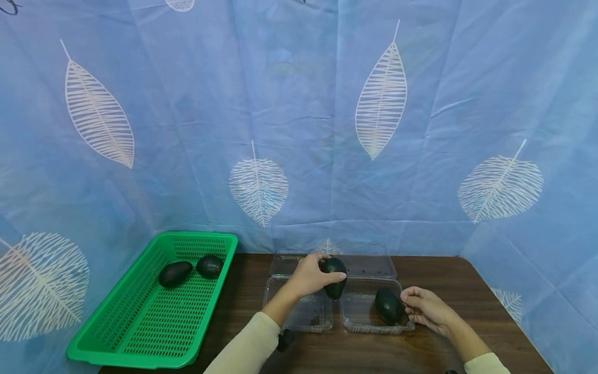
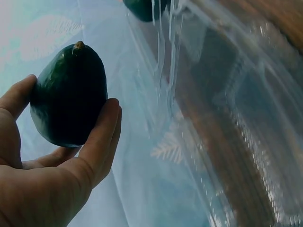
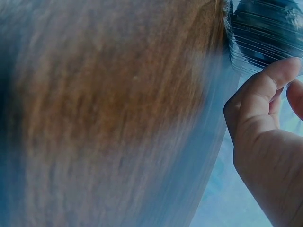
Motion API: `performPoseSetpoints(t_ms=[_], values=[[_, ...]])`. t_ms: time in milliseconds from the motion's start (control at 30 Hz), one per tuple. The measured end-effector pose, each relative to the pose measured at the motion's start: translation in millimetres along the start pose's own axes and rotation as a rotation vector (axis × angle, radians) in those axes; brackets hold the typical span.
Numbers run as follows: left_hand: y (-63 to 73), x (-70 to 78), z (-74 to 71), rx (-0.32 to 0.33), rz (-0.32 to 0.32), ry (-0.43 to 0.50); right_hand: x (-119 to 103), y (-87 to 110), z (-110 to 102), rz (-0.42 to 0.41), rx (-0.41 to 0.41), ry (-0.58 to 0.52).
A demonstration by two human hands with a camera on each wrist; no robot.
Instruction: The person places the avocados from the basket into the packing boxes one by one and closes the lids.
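Note:
My left hand (image 1: 310, 276) grips a dark green avocado (image 1: 334, 278) above the gap between two clear plastic containers. In the left wrist view, thumb and fingers are around the avocado (image 2: 71, 97), its stem end up. A second avocado (image 1: 388, 306) lies in the right clear plastic container (image 1: 357, 328). At that container's right side, my right hand (image 1: 431, 310) pinches the rim with curled fingers; the right wrist view shows the hand (image 3: 270, 109) against the ribbed wall. The left clear plastic container (image 1: 303, 328) holds no avocado that I can see.
A green plastic basket (image 1: 159, 322) with two avocados (image 1: 175, 274) stands at the left. Raised clear lids (image 1: 369, 266) are behind the containers. A small black object (image 1: 285, 340) sits by the left sleeve. A blue leaf-print cloth (image 1: 299, 104) hangs behind the brown wooden table (image 1: 243, 296).

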State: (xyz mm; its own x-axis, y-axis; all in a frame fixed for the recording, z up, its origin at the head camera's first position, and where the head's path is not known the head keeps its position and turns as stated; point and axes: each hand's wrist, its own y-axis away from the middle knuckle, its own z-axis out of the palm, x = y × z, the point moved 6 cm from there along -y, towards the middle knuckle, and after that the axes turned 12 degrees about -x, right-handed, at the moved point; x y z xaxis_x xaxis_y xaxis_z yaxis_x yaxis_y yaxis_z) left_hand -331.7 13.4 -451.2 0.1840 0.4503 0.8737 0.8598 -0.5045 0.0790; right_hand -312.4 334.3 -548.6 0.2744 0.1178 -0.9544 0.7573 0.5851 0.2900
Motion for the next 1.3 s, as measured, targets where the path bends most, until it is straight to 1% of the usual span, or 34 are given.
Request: performPoseSetpoints(t_ms=[300, 633, 900, 1100, 1300], values=[[-15.6, 0.7, 27.4, -0.021, -0.011, 0.009, -1, 0.8, 0, 0.012, 0.006, 0.019], [-26.7, 7.9, 55.2, -0.045, -0.035, -0.001, -1, 1.7, -1, 0.017, 0.01, 0.003], [-34.2, 9.0, 67.5, -0.038, -0.108, -0.11, -1, -0.1, -2, 0.026, 0.026, 0.014], [-38.7, 11.6, 77.5, -0.05, -0.14, -0.159, -2, 0.3, -3, 0.026, 0.018, 0.021], [-42.2, 9.7, 87.3, -0.062, -0.166, -0.219, 0, -0.7, -3, 0.027, 0.018, 0.022]])
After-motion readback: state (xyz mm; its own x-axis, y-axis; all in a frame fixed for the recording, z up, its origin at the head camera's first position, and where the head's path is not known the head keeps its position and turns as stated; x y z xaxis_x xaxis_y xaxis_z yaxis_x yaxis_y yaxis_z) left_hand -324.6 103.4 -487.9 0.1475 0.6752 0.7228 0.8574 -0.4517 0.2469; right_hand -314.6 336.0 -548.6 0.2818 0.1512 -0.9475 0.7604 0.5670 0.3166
